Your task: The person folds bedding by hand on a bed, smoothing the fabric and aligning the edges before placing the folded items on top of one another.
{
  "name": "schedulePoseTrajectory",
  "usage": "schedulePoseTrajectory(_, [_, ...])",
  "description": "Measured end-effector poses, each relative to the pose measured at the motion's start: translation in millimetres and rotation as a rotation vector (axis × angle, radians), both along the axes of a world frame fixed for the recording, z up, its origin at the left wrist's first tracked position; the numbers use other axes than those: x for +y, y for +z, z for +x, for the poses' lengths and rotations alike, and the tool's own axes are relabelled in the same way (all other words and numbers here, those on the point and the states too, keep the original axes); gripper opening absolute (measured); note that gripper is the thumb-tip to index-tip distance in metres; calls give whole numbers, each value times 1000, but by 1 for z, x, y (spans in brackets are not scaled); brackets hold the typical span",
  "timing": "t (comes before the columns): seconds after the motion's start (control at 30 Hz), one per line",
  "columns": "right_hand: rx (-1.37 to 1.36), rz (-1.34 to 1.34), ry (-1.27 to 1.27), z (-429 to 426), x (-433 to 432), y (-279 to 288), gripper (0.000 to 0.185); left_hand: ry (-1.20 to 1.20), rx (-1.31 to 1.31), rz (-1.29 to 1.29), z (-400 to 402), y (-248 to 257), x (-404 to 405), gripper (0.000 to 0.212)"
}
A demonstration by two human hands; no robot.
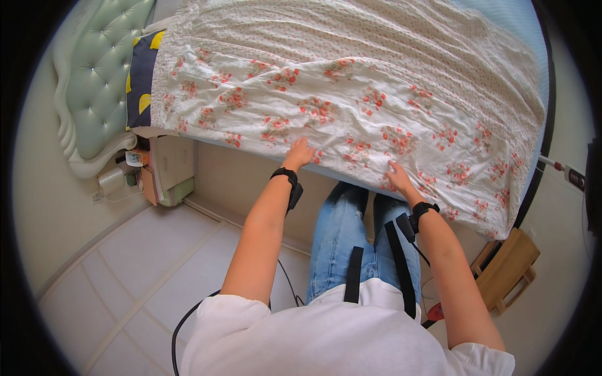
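A white quilt with clusters of red flowers (317,109) lies along the near side of the bed, somewhat wrinkled. My left hand (301,154) rests on it close to its front edge, fingers spread. Further right, my right hand (399,177) touches the same cloth near that edge, its visible fingertips a little apart. No fabric is visibly bunched in either hand. Behind the large flowers stretches a part of the bedding with a small dotted print (376,40), creased in long folds. A strip of light-blue mattress side (329,173) shows below the quilt's edge.
At the left stand a tufted green headboard (96,80) and a dark pillow with yellow lemon shapes (140,82). A drawer cabinet (171,155) is below them. On the right are a folded wooden stool (508,272) and a pole-mounted device (574,177). A black cable (181,324) hangs by my left side.
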State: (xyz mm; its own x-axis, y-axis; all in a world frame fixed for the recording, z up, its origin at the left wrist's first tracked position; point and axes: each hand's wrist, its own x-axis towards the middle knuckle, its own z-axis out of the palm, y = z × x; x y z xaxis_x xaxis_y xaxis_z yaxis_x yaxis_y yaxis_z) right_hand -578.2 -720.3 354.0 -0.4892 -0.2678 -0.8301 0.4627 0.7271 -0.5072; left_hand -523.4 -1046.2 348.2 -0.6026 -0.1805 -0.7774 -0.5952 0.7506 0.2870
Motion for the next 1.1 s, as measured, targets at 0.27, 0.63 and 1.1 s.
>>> schedulePoseTrajectory(0.27, [10, -129, 118, -32, -97, 7, 47, -50, 145, -21, -13, 1, -20, 54])
schedulePoseTrajectory(0.63, [157, -316, -38, -119, -185, 9, 47, -61, 322, -93, -107, 18, -126, 51])
schedulePoseTrajectory(1.1, [723, -102, -76, -162, -427, -29, 26, -29, 610, -186, -171, 0, -357, 48])
